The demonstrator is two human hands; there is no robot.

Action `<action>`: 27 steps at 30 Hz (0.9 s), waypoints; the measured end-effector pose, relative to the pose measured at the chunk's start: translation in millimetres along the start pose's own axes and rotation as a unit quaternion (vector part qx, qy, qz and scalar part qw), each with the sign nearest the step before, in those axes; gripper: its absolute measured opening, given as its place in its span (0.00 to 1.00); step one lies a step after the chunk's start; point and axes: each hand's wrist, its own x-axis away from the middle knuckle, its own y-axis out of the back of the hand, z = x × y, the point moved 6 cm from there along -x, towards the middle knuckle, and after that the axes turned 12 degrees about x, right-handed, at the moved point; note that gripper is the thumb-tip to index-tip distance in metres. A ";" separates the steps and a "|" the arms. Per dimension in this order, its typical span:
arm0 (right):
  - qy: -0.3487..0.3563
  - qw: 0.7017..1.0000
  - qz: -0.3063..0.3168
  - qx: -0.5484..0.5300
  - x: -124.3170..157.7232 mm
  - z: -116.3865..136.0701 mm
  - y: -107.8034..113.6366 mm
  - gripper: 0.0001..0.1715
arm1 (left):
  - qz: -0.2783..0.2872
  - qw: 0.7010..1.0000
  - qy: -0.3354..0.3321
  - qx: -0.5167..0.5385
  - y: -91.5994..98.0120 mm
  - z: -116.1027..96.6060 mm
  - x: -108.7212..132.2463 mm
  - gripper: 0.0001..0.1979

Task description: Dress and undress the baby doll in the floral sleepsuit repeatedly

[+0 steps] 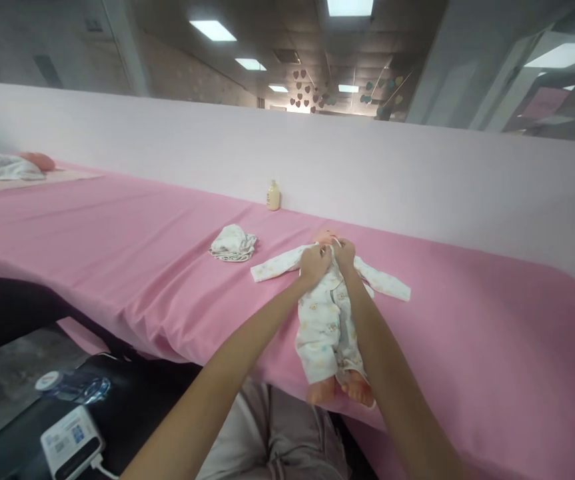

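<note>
A baby doll lies on its back on the pink table, feet toward me. It wears a white printed onesie with sleeves spread to both sides. My left hand and my right hand meet at the onesie's collar, just below the doll's head. Both hands have their fingers pinched closed on the fabric at the neck opening. The doll's face is mostly hidden behind my hands.
A crumpled white cloth lies left of the doll. A small yellow bottle stands against the white partition wall. Another doll under a blanket lies far left. A white device rests on a dark surface below the table's edge.
</note>
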 end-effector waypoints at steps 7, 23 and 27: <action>-0.028 0.998 -0.042 -0.033 2.3 -7.1 2.9 0.17 | -0.026 0.990 0.138 -0.008 -19.3 12.0 -58.3 0.15; -0.029 0.997 -0.037 -0.062 26.1 -3.6 14.7 0.15 | -0.023 0.997 0.014 0.070 -34.9 8.4 -42.2 0.16; -0.016 0.996 -0.055 -0.071 28.3 -3.3 15.3 0.15 | -0.062 0.994 -0.016 0.093 -35.4 8.2 -39.2 0.13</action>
